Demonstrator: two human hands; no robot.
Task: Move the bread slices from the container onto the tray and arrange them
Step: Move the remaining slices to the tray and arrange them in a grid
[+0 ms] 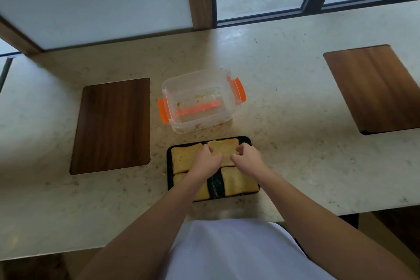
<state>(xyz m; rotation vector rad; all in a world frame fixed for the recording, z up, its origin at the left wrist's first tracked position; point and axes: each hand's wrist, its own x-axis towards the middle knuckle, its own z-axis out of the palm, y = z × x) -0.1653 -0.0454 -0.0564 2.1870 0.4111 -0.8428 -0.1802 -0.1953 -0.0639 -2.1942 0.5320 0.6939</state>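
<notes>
A black tray lies near the counter's front edge with several tan bread slices on it. The far right slice sits under both hands. My left hand rests on its left edge, fingers curled down onto it. My right hand touches its right side with bent fingers. The far left slice and the near right slice lie flat; my left forearm partly hides a near left slice. Behind the tray stands the clear plastic container with orange clips, holding only crumbs.
A dark wooden board lies left of the container and another wooden board lies at the far right. Crumbs are scattered on the pale stone counter. Windows run along the counter's back edge.
</notes>
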